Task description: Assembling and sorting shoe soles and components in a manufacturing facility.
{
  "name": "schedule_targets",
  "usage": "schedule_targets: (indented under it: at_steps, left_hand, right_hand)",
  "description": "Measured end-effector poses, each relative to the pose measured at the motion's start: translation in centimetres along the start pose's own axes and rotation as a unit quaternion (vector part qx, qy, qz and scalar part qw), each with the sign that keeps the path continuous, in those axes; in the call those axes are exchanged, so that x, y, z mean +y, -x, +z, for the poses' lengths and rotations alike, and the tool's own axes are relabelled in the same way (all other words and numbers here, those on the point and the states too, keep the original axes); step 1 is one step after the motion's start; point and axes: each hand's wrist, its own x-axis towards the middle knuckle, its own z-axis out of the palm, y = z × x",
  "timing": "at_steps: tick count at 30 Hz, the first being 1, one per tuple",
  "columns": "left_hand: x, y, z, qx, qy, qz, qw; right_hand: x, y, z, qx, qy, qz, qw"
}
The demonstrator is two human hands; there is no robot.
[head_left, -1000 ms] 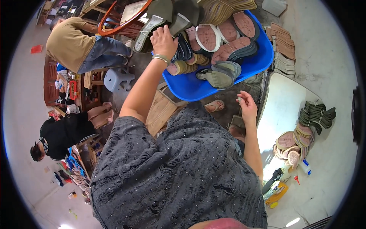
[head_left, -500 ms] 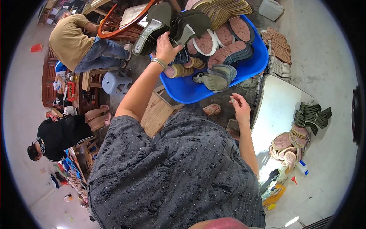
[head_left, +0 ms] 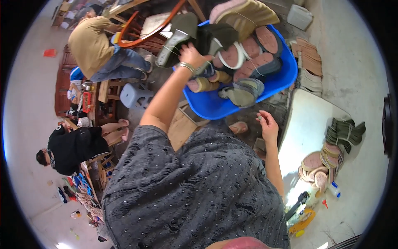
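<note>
A bundle of dark green shoe soles (head_left: 178, 37), tied with string, stands at the far left rim of a blue basin (head_left: 207, 108). My left hand (head_left: 191, 57) is closed on this bundle, its fingertips partly hidden between it and a second dark green bundle (head_left: 224, 35). Around them in the basin lie pink-topped soles (head_left: 253, 67), tan soles (head_left: 203, 84) and a grey-green bundle (head_left: 242, 94). My right hand (head_left: 268, 124) hovers apart from the basin's near right side. Its thumb and fingertips are pinched on a tiny greenish thing, too small to name.
To the right stands a white-topped table (head_left: 309, 120) with dark green soles (head_left: 344, 133), pink insoles (head_left: 313, 162) and a bottle (head_left: 334, 189). Brown sole stacks (head_left: 307, 58) sit behind it. Left are a blue-grey stool (head_left: 134, 96), a wooden stool (head_left: 181, 128) and two people working.
The whole view has shifted slightly, so everything sits a little more right and lower. My left hand stays at the dark green bundle; my right hand keeps its pinch.
</note>
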Motion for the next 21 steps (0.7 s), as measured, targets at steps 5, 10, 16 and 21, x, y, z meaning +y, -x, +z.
schedule_targets:
  at_steps: [5, 10, 16, 21]
  left_hand:
    - [1.9, 2.3, 0.0, -0.010, 0.005, 0.001, 1.000]
    - [-0.8, 3.3, -0.8, -0.372, 0.612, -0.093, 0.691]
    - [4.2, 10.1, 0.5, -0.588, 0.728, -0.092, 0.340]
    - [11.1, 15.9, 0.2, -0.574, 0.527, -0.022, 0.626]
  right_hand:
    - [0.3, 0.1, 0.6, -0.012, 0.003, 0.000, 1.000]
    - [-0.8, -0.2, 0.5, -0.022, 0.031, -0.016, 0.999]
    - [-5.2, -1.3, 1.5, -0.050, -0.232, 0.044, 0.970]
    - [-6.7, 2.2, -0.8, 0.103, -0.347, 0.092, 0.927]
